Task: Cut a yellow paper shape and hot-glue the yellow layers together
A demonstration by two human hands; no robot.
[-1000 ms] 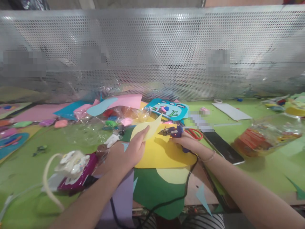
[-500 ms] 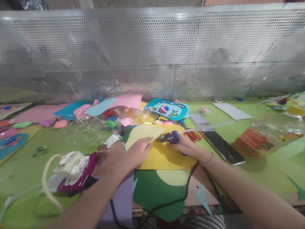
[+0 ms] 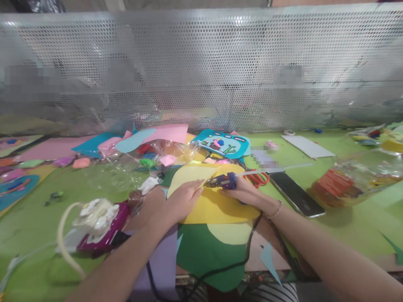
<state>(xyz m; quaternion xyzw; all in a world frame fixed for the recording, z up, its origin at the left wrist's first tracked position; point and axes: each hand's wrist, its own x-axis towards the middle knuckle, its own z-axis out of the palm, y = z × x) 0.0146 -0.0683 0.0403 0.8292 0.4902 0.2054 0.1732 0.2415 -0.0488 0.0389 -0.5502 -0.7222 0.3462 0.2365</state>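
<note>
My left hand (image 3: 181,200) presses flat on a pale yellow foam piece (image 3: 189,175) that lies over a bright yellow sheet (image 3: 220,206). The fingers are stretched out on the piece's near edge. My right hand (image 3: 244,192) grips a blue glue gun (image 3: 223,181). Its nozzle points left, close to my left fingertips and the edge of the pale piece. A black cord (image 3: 239,262) runs from the gun down off the table's front. A dark green sheet (image 3: 201,251) lies below the yellow one.
Red-handled scissors (image 3: 256,177) and a black phone (image 3: 296,194) lie right of the gun. A purple pouch with a white strap (image 3: 97,226) sits at left. Clear bags of clay (image 3: 147,158), a blue picture board (image 3: 222,144) and an orange packet (image 3: 340,184) surround the green table (image 3: 355,222). A perforated metal screen (image 3: 201,71) stands behind.
The pale yellow piece, held tilted up a second ago, now lies flat under my left hand. The glue gun moved left and down to its edge.
</note>
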